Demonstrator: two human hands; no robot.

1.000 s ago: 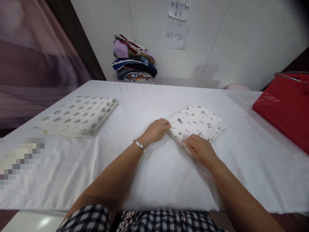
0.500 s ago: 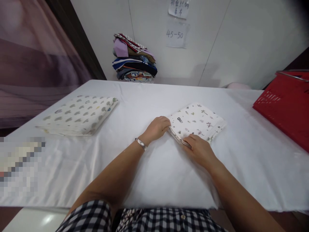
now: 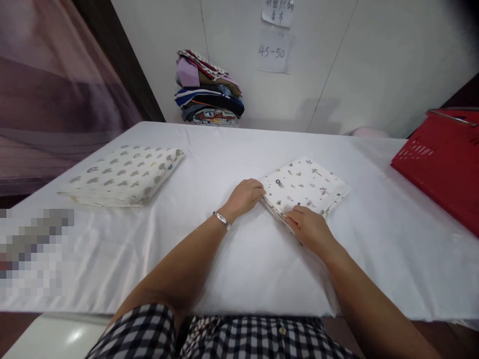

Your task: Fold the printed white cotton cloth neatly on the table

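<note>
Far left on the white table [image 3: 209,149] we saw a folded spotted cloth [image 3: 125,174], well apart from both hands. Left hand [image 3: 245,195] — fingers curled, pinching the near-left corner of the folded printed cloth [image 3: 305,185] at table centre. Right hand [image 3: 309,227] gripped that cloth's near edge, fingers together. Red basket [image 3: 441,164] far right — stacked fabrics [image 3: 207,89] against the wall.
</note>
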